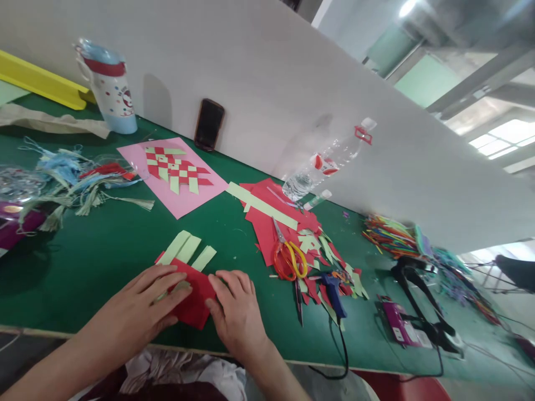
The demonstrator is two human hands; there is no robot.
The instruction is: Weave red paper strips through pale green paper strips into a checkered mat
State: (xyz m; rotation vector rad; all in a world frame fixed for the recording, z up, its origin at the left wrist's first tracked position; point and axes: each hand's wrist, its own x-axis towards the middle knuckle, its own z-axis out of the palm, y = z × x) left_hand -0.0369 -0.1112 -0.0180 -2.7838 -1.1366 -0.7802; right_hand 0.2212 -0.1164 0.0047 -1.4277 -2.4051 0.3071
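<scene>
A red paper piece (196, 301) with pale green paper strips (188, 249) woven through it lies on the green table (104, 250) near its front edge. My left hand (146, 303) lies flat on the left part of the red paper, fingers stretched out. My right hand (234, 306) rests at the paper's right edge, fingers bent down and pressing on it. A finished red and green woven sample (178, 169) lies on a pink sheet (184, 203) farther back.
Orange-handled scissors (288, 259) lie on red paper scraps (271, 223) to the right, with a blue glue gun (334, 289) and its cord. A tipped plastic bottle (326, 164), a phone (209, 123), a cup (109, 83), tassels (71, 178) and coloured sticks (388, 234) stand around.
</scene>
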